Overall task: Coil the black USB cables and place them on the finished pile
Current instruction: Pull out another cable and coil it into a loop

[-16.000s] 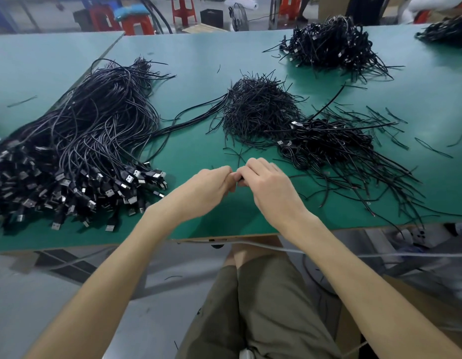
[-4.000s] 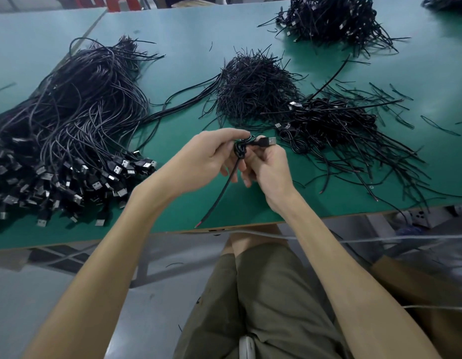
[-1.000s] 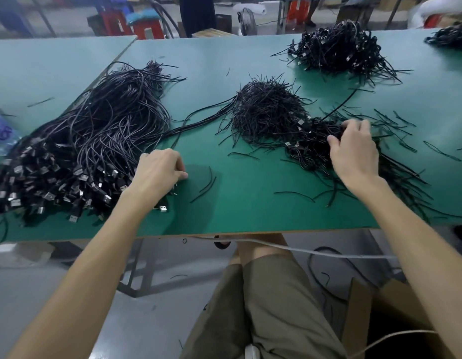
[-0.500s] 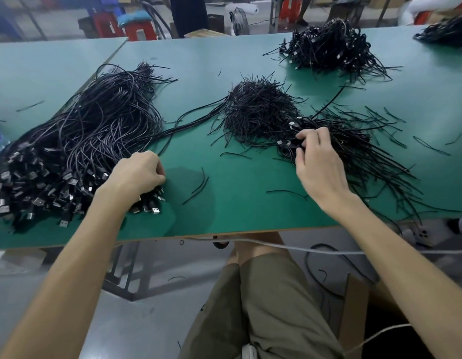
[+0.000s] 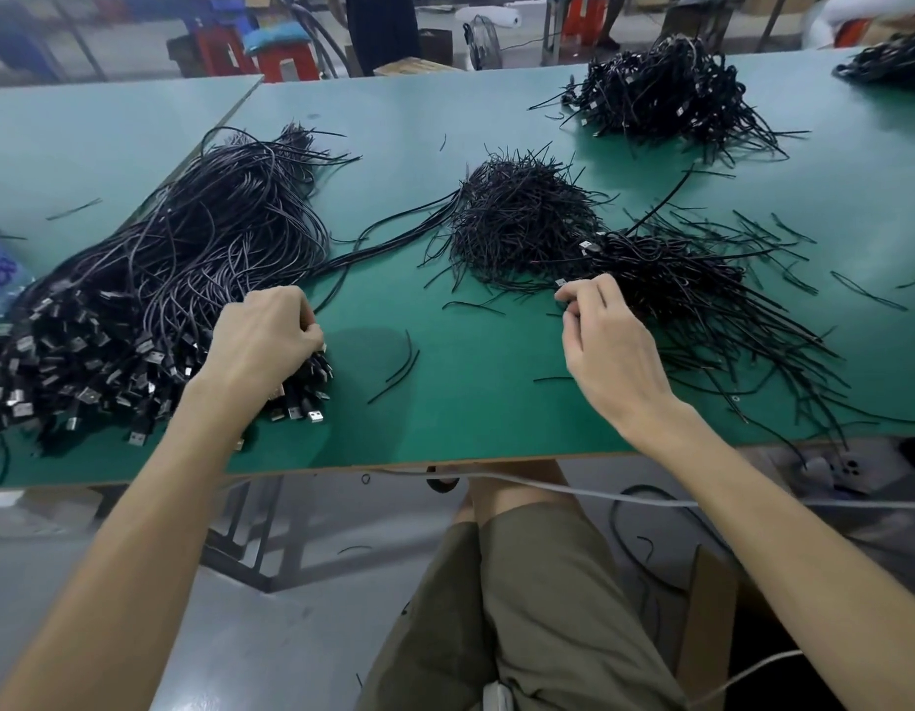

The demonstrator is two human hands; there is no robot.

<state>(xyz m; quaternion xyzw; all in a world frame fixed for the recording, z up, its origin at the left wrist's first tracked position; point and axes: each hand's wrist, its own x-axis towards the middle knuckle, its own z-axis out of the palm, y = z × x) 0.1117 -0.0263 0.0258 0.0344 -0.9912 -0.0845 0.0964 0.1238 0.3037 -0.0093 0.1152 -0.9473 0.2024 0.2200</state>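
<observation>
The left hand grips plug ends in the heap of loose black USB cables on the green table. The right hand is curled beside the pile of coiled black cables; if it pinches something cannot be told. The cables seem light, limp and easily tangled, so the stiff plug is probably the best hold.

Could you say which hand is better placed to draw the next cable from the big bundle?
Left: the left hand lies on the bundle at its plugs; the right hand is by the coiled pile.

Left hand on cable pile
</observation>
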